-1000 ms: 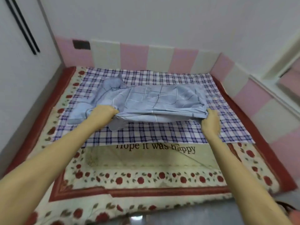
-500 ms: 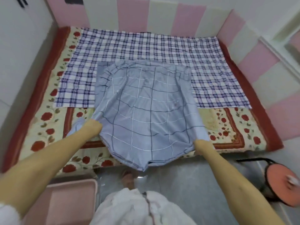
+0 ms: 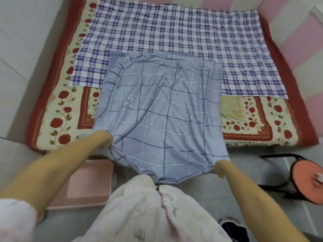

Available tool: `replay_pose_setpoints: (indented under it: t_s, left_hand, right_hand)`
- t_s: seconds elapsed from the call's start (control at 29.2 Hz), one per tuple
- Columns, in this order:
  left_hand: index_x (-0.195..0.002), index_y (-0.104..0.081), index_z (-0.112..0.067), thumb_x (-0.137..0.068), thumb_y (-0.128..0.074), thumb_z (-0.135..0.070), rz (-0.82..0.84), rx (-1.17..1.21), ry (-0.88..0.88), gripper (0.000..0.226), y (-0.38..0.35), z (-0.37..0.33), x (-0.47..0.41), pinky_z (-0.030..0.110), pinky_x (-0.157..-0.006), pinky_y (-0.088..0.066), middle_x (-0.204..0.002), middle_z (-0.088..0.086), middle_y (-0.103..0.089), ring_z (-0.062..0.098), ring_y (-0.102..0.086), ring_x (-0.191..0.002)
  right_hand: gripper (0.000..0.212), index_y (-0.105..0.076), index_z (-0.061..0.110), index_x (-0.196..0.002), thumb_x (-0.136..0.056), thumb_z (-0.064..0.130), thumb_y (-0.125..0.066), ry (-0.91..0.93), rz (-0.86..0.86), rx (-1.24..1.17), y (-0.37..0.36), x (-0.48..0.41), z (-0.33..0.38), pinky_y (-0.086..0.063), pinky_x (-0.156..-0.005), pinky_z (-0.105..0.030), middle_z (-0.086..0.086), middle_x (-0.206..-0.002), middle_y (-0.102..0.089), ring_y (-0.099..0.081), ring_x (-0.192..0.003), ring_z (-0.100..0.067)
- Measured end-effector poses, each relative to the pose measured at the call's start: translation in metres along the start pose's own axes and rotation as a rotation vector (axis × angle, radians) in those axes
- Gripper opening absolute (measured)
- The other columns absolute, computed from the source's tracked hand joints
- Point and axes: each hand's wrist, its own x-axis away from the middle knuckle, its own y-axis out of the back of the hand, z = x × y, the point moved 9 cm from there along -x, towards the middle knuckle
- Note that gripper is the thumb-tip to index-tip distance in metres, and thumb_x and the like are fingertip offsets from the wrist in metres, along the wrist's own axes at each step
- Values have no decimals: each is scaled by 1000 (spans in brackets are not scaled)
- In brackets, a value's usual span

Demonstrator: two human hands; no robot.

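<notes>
A light blue cloth with a dark and white grid pattern lies spread over the bed, its far edge on a blue-and-white checked sheet. Its near end hangs past the bed's front edge toward me. My left hand grips the cloth's near left corner, where the fabric bunches. The near right corner is held by my right hand, whose fingers are mostly hidden under the cloth.
A rose-patterned mattress cover with a red border lies under both cloths. A pink mat lies on the floor at the left. A round orange stool on black legs stands at the right. Pink and white padded wall panels ring the bed.
Both hands have pulled the blue cloth from a bunch at the bed's middle toward me, spreading it flat. Its near end now hangs over the front edge. My view has tilted down.
</notes>
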Motion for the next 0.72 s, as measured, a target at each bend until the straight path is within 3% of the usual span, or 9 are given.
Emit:
replay_pose_setpoints:
  t_s: [0.07, 0.1, 0.17, 0.24, 0.31, 0.41, 0.51, 0.62, 0.72]
  left_hand:
    - [-129, -53, -7, -88, -60, -29, 30, 249, 124, 47, -3, 14, 1, 32, -96, -45, -133, 9, -54, 24, -53, -118]
    - [-127, -54, -11, -86, -61, -31, 27, 211, 94, 46, -1, 17, -1, 32, -91, -47, -128, 7, -57, 23, -56, -114]
    - [-116, -59, -14, -83, -62, -26, -98, 193, 131, 35, 17, 39, -9, 33, -84, -51, -116, 5, -62, 23, -60, -104]
    - [-103, -63, -14, -80, -65, -16, -299, 305, 185, 23, 54, 60, -8, 34, -82, -51, -104, 4, -63, 23, -60, -98]
    - [-93, -64, -15, -78, -63, -10, -614, 382, 104, 17, 110, 58, 5, 38, -87, -44, -99, 2, -63, 19, -53, -100]
    - [-75, -59, -17, -78, -59, -17, -1285, 676, -213, 3, 183, 45, 55, 49, -92, -30, -94, -12, -65, 6, -45, -91]
    - [-61, -61, -15, -77, -71, -14, -1719, 419, -147, 19, 212, 17, 110, 45, -95, -27, -106, -2, -61, 20, -45, -96]
    - [-57, -60, -21, -79, -68, -20, -1797, 702, -175, 23, 220, -1, 132, 47, -92, -28, -112, -5, -54, 22, -42, -103]
    - [-57, -59, -29, -77, -67, -21, -1647, 1177, -176, 23, 213, -9, 114, 35, -92, -29, -115, -11, -51, 18, -41, -107]
  right_hand:
    - [49, -47, 8, -136, -93, 31, -54, -28, -2, 18, 5, 2, -6, -49, -89, -34, -12, -139, -48, -49, -125, -30]
    - [49, -46, 10, -136, -94, 32, -53, -142, -67, -93, 17, 7, -16, -45, -95, -37, -10, -140, -47, -47, -126, -28]
    - [40, -47, 12, -135, -97, 23, -46, -266, -253, -200, 55, 18, -34, -38, -101, -41, -9, -142, -42, -40, -130, -27]
    - [32, -55, 11, -126, -95, 12, -46, -248, -511, -274, 107, 27, -36, -39, -99, -44, -11, -138, -41, -40, -125, -30]
    - [23, -66, 6, -106, -86, 2, -55, 36, -778, -367, 162, 43, -9, -45, -92, -47, -15, -122, -53, -51, -112, -35]
    - [16, -71, 9, -83, -71, 6, -61, 645, -1115, -257, 236, 94, 64, -47, -80, -42, -10, -93, -64, -61, -91, -33]
    - [11, -67, 10, -80, -74, 9, -58, 996, -1339, -101, 270, 168, 126, -38, -80, -32, -5, -86, -62, -54, -88, -21]
    - [12, -62, 7, -80, -78, -2, -69, 1096, -1616, -192, 291, 216, 141, -40, -78, -34, -9, -84, -61, -55, -87, -26]
    - [21, -53, 11, -81, -80, -1, -69, 1147, -1745, -322, 297, 226, 141, -43, -87, -38, -11, -85, -64, -55, -93, -27]
